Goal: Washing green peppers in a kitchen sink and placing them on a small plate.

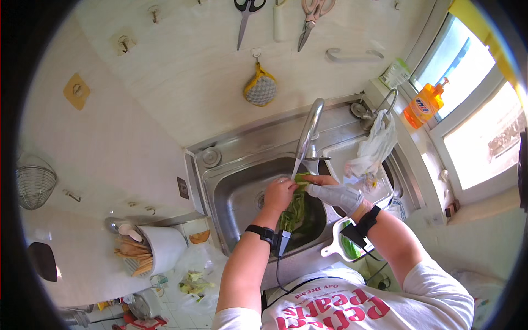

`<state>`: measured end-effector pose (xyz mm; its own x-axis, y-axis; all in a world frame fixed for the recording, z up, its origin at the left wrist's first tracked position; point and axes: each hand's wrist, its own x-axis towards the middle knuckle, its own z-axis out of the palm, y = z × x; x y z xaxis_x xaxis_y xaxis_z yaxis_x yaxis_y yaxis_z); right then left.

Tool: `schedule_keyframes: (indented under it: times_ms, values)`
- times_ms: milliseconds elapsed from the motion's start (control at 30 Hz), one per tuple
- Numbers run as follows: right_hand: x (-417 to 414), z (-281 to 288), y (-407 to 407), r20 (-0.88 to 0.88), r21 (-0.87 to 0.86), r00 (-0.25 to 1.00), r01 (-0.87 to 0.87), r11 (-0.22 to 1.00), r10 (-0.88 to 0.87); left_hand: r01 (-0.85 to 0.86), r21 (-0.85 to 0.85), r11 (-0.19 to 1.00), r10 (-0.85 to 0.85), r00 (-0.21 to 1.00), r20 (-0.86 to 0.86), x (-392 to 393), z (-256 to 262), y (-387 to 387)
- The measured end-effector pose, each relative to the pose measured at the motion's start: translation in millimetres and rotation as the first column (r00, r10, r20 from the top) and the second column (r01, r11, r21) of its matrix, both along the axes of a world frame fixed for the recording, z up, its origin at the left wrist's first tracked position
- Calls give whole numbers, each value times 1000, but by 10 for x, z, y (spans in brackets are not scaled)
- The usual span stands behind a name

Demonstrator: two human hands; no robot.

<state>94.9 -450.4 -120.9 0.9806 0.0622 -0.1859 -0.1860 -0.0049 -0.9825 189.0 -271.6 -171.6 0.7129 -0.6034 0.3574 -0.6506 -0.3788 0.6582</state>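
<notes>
Under the faucet [310, 128], water runs down over a leafy green vegetable [298, 208] that hangs into the stainless steel sink basin [235, 206]. My left hand [279, 195] grips the leaves near their upper end, beside the stream. My right hand [335, 193], partly covered by a whitish wrap or thin glove, holds the same leaves from the other side. Both sets of fingertips nearly meet on the greens. Where each finger ends is partly hidden by leaves and water.
Right of the basin are a white tray [338, 154], a plastic bag [377, 136] and a cutting board [330, 249] with something green. Orange soap bottle [421, 105] stands on the sill. At left are a chopstick holder [167, 249] and vegetable scraps [196, 284]. Scissors [244, 24] hang above.
</notes>
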Motion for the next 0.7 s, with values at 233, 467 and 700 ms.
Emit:
schedule_keyframes:
  times_ms: [233,467,700]
  values:
    - [-47,-21,-163,-85,-24,995,40,999,-42,-202,-217,955,24,783,-621,93,-91,79]
    - [-90,116,-162,-42,85,998,44,995,-40,-727,-236,645,291,520,-803,311,-235,190]
    - [-103,407,-104,-91,160,995,44,986,-29,-551,169,817,574,750,-328,409,-481,675]
